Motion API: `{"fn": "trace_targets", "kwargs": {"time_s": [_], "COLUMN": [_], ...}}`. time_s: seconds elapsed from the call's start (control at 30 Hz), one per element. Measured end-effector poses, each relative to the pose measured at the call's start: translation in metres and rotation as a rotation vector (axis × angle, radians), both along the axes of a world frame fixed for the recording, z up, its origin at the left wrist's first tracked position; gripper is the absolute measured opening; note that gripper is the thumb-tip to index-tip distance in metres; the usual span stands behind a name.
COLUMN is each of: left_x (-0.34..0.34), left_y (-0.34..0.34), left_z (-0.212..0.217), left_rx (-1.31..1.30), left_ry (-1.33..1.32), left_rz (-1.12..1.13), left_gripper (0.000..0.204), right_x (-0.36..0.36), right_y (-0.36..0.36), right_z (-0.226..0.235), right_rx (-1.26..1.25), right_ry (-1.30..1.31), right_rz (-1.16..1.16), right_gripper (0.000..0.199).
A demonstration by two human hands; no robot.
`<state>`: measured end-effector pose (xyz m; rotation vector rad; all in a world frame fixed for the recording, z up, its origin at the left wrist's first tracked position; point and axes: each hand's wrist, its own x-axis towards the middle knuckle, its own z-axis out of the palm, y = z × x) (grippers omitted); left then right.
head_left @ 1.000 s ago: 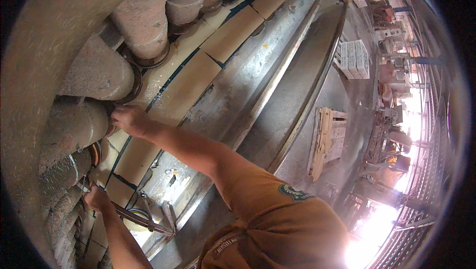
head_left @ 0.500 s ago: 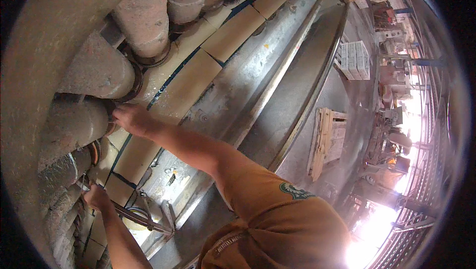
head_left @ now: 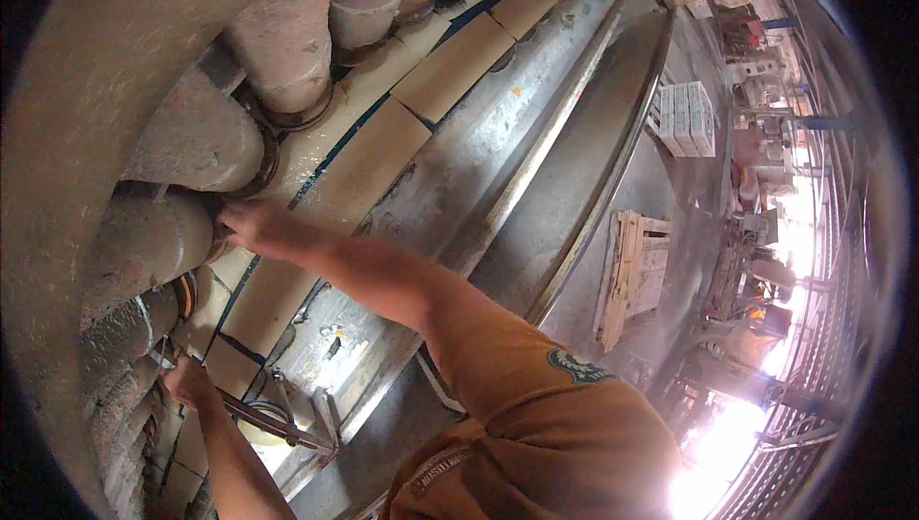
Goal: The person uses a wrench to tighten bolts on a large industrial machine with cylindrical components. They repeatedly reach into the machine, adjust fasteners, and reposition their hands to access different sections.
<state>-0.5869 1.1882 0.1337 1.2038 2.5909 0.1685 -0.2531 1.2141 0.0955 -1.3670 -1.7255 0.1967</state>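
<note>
My right hand [head_left: 251, 229] reaches in beside the rim of a stone-dusted grey cylinder [head_left: 158, 237]. Its fingers are curled at the cylinder's lower edge, and their tips are hidden in shadow. Lower left, my left hand [head_left: 190, 382] is closed around a slim metallic piece [head_left: 161, 359] that sticks out past the fingers toward another cylinder [head_left: 132, 328]. What kind of piece it is I cannot make out. A dark curved hose or bar [head_left: 273, 421] runs beside my left forearm. Beneath both hands lie beige slabs [head_left: 369, 151] with dark gaps between them.
More cylinders [head_left: 282, 51] line up toward the back left. A wet metal ledge [head_left: 450, 146] and a raised rail [head_left: 536, 161] run alongside the slabs. On the floor at right are a wooden pallet [head_left: 627, 276] and a stack of white boxes [head_left: 686, 118]. Machinery stands beyond.
My right forearm and elbow have shifted slightly right, while the right hand stays at the cylinder's rim. My left hand keeps its place.
</note>
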Motion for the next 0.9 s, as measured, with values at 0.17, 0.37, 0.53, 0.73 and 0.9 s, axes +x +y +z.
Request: {"fn": "trace_targets", "kwargs": {"time_s": [0.17,0.37,0.53,0.73,0.9], "left_x": [-0.004,-0.02,0.049,0.057,0.052], "left_y": [-0.004,-0.009,-0.006,-0.008,-0.009], "left_z": [0.0,-0.016,0.038,0.057,0.05], "left_rx": [-0.026,0.177,0.104,0.091,0.103], "left_ry": [0.046,0.216,0.047,-0.088,-0.086], "left_rz": [-0.119,-0.226,-0.02,0.04,0.07], "left_gripper": [0.042,0.033,0.039,0.043,0.039], "right_x": [-0.01,-0.051,-0.046,-0.063,-0.068], "right_y": [-0.029,-0.047,-0.039,-0.032,-0.03], "right_z": [0.03,-0.026,0.011,0.026,0.029], "right_rx": [-0.463,-0.404,-1.037,-1.017,-0.971], "right_ry": [0.281,0.677,1.321,1.314,1.304], "right_rz": [0.034,0.007,0.013,-0.136,-0.184], "right_gripper": [0.018,0.019,0.027,0.042,0.044]}}
